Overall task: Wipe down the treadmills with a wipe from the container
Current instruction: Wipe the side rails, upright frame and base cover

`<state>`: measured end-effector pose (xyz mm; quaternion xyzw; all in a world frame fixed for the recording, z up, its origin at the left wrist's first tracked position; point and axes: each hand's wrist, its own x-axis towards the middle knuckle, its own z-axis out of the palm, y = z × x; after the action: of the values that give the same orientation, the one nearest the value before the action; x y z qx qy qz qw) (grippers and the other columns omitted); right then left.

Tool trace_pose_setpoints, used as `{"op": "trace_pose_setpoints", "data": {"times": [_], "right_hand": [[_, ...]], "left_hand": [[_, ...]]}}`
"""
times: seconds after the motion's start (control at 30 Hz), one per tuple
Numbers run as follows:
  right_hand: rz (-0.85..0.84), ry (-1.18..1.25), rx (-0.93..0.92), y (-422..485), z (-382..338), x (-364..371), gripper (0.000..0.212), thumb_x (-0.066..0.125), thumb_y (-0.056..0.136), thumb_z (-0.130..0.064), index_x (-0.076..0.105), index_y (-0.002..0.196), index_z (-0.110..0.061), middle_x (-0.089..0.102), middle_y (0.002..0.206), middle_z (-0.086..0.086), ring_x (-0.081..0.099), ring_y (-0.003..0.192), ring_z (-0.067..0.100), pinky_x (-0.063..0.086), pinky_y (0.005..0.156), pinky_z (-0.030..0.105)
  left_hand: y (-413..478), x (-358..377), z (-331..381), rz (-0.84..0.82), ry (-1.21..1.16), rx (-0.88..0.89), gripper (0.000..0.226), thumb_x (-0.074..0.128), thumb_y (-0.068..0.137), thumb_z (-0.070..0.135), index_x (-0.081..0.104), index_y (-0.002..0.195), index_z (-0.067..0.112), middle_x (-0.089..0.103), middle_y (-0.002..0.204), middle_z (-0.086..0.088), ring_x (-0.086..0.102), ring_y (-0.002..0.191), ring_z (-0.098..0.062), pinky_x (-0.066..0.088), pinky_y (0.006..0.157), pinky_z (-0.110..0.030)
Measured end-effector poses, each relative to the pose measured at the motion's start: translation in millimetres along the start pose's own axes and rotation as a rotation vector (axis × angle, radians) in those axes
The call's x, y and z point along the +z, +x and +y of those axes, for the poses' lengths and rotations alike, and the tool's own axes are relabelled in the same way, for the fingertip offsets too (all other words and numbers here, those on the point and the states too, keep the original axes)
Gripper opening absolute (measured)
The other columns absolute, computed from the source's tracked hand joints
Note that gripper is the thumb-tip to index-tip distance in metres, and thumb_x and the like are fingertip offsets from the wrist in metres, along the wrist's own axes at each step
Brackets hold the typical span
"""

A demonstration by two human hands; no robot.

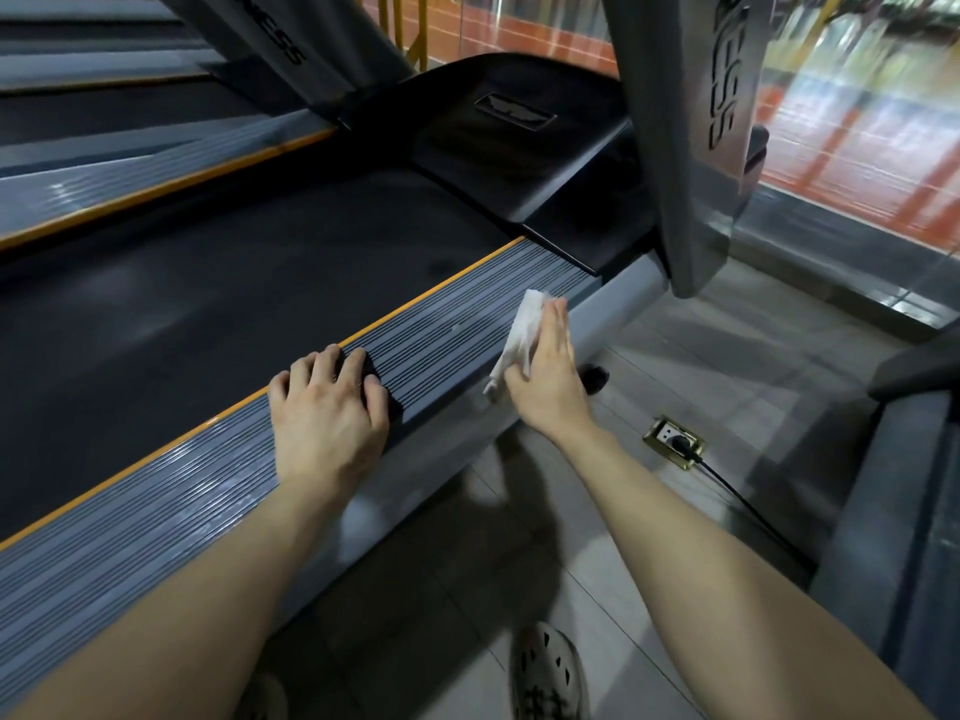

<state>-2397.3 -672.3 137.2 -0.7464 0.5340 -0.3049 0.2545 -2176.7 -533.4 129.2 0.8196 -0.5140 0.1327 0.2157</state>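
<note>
While pinched in the right hand [545, 379], the wipe [521, 335] is pressed to the rail [156, 517]. The left hand [327, 426] is rested there, fingers wide.

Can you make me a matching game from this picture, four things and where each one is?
1 wipe
2 left hand
3 plug
4 shoe

a in the socket
b resting on the rail
c on the tiles
d held by the right hand

Pairs: 1-d, 2-b, 3-a, 4-c
</note>
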Motion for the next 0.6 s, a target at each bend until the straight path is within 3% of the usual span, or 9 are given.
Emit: {"op": "trace_pose_setpoints", "data": {"times": [0.1, 0.17, 0.23, 0.3, 0.43, 0.5, 0.53, 0.6], "right_hand": [[0.104, -0.013, 0.039, -3, -8, 0, 0.097, 0.075, 0.095, -0.021, 0.009, 0.166, -0.023, 0.030, 0.171, 0.009, 0.042, 0.152, 0.029, 0.048, 0.113, 0.040], [0.170, -0.092, 0.021, -4, -10, -5, 0.073, 0.077, 0.093, -0.020, 0.034, 0.152, -0.018, 0.057, 0.147, 0.007, 0.062, 0.130, 0.027, 0.056, 0.096, 0.037], [0.222, -0.143, -0.004, -7, -11, -13, 0.036, 0.075, 0.095, -0.020, 0.056, 0.125, -0.019, 0.072, 0.115, 0.005, 0.071, 0.105, 0.023, 0.053, 0.077, 0.026], [0.190, -0.135, 0.001, -14, -12, -20, 0.009, 0.072, 0.096, -0.022, 0.064, 0.099, -0.019, 0.071, 0.092, -0.001, 0.071, 0.087, 0.019, 0.045, 0.062, 0.019], [0.012, -0.168, 0.014, -24, -22, -41, 0.015, 0.077, 0.088, -0.030, 0.068, 0.081, -0.020, 0.062, 0.099, -0.004, 0.060, 0.089, 0.016, 0.045, 0.071, 0.027], [-0.078, -0.190, 0.071, -32, -28, -56, 0.030, 0.075, 0.086, -0.029, 0.056, 0.065, -0.019, 0.060, 0.078, 0.000, 0.056, 0.073, 0.018, 0.041, 0.060, 0.029], [-0.119, -0.135, 0.133, -36, -27, -60, 0.031, 0.074, 0.084, -0.028, 0.054, 0.063, -0.015, 0.060, 0.069, 0.002, 0.057, 0.067, 0.020, 0.044, 0.057, 0.029], [-0.127, 0.066, 0.277, -51, -19, -62, 0.027, 0.075, 0.072, -0.034, 0.066, 0.069, -0.009, 0.071, 0.070, 0.007, 0.070, 0.071, 0.027, 0.062, 0.067, 0.041]], "left_hand": [[0, 0, -1, 0.013, -0.007, 0.000, 0.043, 0.039, 0.107, 0.038, 0.066, 0.134, 0.020, 0.063, 0.143, -0.008, 0.052, 0.133, -0.034, 0.037, 0.112, -0.052], [1, 1, -1, 0.015, -0.015, 0.001, 0.042, 0.040, 0.106, 0.038, 0.066, 0.134, 0.020, 0.063, 0.142, -0.008, 0.053, 0.132, -0.034, 0.037, 0.112, -0.053], [1, 2, -1, 0.010, -0.023, -0.007, 0.040, 0.041, 0.106, 0.037, 0.067, 0.132, 0.020, 0.064, 0.142, -0.008, 0.053, 0.132, -0.034, 0.037, 0.112, -0.053], [1, 3, -1, 0.011, -0.026, -0.010, 0.038, 0.043, 0.107, 0.037, 0.067, 0.131, 0.021, 0.064, 0.143, -0.008, 0.053, 0.133, -0.035, 0.037, 0.112, -0.053], [1, 1, -1, 0.012, -0.041, -0.013, 0.035, 0.045, 0.108, 0.035, 0.067, 0.132, 0.022, 0.063, 0.145, -0.008, 0.052, 0.134, -0.034, 0.037, 0.113, -0.053], [1, 2, -2, 0.001, -0.039, -0.015, 0.037, 0.044, 0.108, 0.036, 0.067, 0.132, 0.021, 0.063, 0.146, -0.008, 0.052, 0.135, -0.034, 0.037, 0.113, -0.053], [2, 2, -2, -0.002, -0.042, -0.010, 0.038, 0.043, 0.108, 0.037, 0.068, 0.132, 0.020, 0.063, 0.146, -0.009, 0.052, 0.136, -0.034, 0.037, 0.113, -0.053], [2, 2, -2, 0.004, -0.061, 0.029, 0.042, 0.040, 0.107, 0.038, 0.067, 0.133, 0.018, 0.062, 0.147, -0.010, 0.052, 0.137, -0.034, 0.038, 0.115, -0.052]]}}
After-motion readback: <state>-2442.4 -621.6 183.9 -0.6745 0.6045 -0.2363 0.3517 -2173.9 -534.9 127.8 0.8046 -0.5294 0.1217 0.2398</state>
